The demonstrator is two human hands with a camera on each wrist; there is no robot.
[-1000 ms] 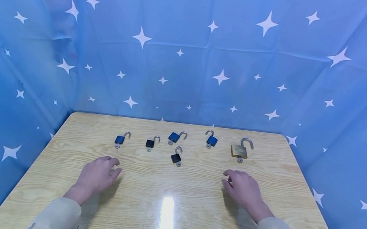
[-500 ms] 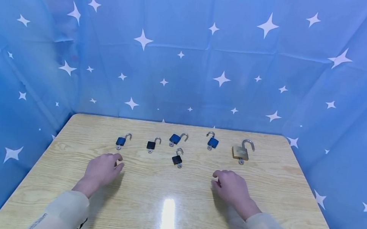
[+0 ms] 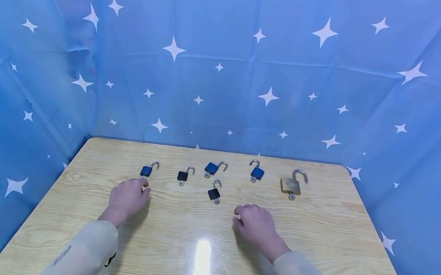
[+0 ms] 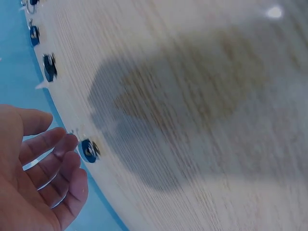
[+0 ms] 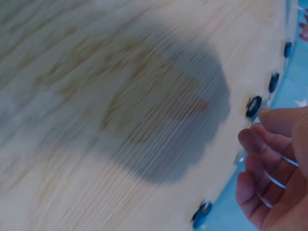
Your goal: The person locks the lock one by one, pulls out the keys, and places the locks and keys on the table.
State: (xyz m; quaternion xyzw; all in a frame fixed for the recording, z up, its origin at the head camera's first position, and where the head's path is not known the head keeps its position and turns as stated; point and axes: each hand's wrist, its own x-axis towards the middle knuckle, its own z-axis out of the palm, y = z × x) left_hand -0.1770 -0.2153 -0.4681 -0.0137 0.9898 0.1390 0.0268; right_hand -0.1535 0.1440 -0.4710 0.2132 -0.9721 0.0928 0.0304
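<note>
My left hand (image 3: 127, 197) hovers over the table with loosely curled fingers, holding nothing; its fingertips overlap the key of the leftmost blue padlock (image 3: 146, 171). The left wrist view shows that padlock (image 4: 88, 150) just past the fingertips. My right hand (image 3: 255, 224), also loosely curled and holding nothing, is nearest to the front black padlock (image 3: 213, 194). Farther back lie another black padlock (image 3: 182, 176), a middle blue padlock (image 3: 211, 168), a right blue padlock (image 3: 257, 173) and a large brass padlock (image 3: 290, 185). Every shackle is unlatched, and keys stick out of the bodies.
The padlocks lie spread across the back half of a pale wooden table (image 3: 174, 242). A blue curtain with white stars (image 3: 210, 86) hangs behind and at both sides. A bright light reflection shows on the table's front middle.
My right hand has moved left, away from the brass padlock and toward the front black one. My left hand has moved slightly forward and right, closer to the leftmost blue padlock. The padlocks stay put.
</note>
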